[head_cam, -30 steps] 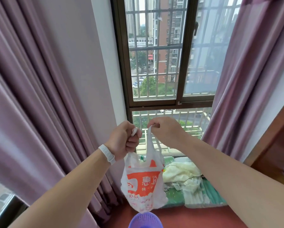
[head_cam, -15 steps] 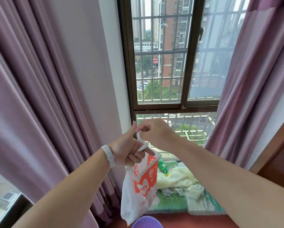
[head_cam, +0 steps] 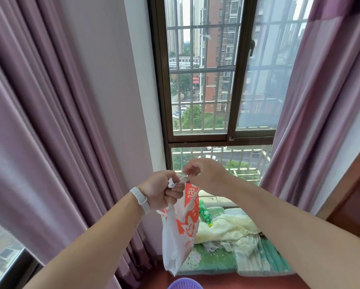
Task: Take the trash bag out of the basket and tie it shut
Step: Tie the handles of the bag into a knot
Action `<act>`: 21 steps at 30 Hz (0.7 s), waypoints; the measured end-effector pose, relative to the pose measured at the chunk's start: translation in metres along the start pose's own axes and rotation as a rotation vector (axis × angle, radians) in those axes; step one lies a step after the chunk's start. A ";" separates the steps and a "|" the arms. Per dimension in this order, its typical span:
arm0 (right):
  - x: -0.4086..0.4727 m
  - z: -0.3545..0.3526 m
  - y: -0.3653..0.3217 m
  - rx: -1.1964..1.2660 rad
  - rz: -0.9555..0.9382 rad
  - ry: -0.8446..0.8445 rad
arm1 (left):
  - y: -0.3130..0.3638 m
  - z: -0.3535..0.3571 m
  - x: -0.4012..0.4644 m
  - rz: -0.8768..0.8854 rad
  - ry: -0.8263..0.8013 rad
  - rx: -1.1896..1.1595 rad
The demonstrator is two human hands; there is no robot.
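Two hands pinch the handles of the thin white-and-orange plastic trash bag (head_cam: 180, 232), hanging above the purple plastic basket (head_cam: 185, 285); left hand (head_cam: 161, 191) fisted, right hand (head_cam: 206, 175) pinching; it looks light, limp, slippery; best gripped at the handles.

Barred window (head_cam: 198, 84) flanked by mauve curtains (head_cam: 39, 122); cream cloth (head_cam: 227, 228) and green bottle (head_cam: 205, 212) on green cushion (head_cam: 208, 259) below.

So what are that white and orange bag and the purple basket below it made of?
The trash bag looks like thin glossy plastic film: it crinkles, hangs limp and lets light through. The purple basket seems to be moulded plastic with a perforated wall, though only its rim shows.
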State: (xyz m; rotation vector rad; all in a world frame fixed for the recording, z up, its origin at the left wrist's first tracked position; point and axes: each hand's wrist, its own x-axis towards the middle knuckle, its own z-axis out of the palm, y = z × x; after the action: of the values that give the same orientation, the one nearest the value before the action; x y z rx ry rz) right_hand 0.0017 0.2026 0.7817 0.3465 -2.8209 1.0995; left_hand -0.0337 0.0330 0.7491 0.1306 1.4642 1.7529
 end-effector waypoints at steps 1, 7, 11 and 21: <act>0.001 0.000 0.004 -0.040 0.009 0.004 | 0.001 0.000 0.000 0.004 -0.007 -0.008; -0.001 0.006 0.011 0.020 -0.001 -0.078 | 0.003 0.001 -0.002 0.015 -0.003 -0.065; 0.000 0.009 0.008 -0.013 -0.035 -0.056 | 0.002 0.002 -0.005 0.035 -0.018 -0.025; 0.015 -0.007 -0.024 0.504 0.154 -0.015 | 0.014 0.012 -0.020 0.129 -0.029 0.457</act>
State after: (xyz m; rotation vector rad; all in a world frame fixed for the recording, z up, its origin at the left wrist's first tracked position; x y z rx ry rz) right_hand -0.0067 0.1871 0.8052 0.1713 -2.5791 1.8457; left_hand -0.0212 0.0299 0.7730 0.4944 1.8479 1.4772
